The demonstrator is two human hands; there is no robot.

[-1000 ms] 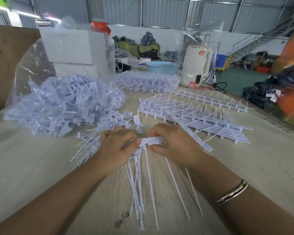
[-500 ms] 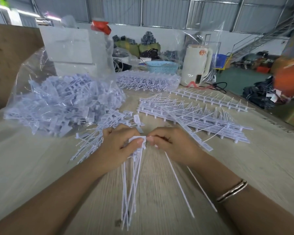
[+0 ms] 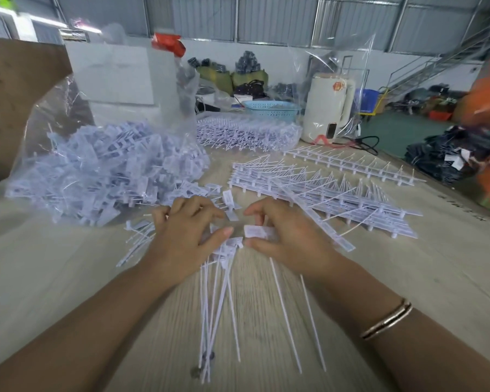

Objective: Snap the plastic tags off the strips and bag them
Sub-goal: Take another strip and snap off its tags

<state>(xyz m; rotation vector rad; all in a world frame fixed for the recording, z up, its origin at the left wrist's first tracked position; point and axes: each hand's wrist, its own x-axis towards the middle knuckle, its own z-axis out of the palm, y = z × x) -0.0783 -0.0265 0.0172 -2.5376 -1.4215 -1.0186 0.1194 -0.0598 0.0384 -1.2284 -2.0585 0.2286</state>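
Pinching tag heads: your left hand (image 3: 183, 236) grips a bundle (image 3: 218, 292), tails pointing near; right hand (image 3: 287, 239) pinches one tag (image 3: 256, 231). Bag (image 3: 102, 171) far left, strips (image 3: 323, 193) far right.

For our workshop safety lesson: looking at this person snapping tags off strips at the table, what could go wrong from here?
1. The left hand grips a bundle of tags whose long tails fan out loosely; some may slip and scatter.
2. The right hand pinches a single tag near the stacked strips; a careless move could knock them.
3. The clear bag lies slumped with tags spilling beside it.
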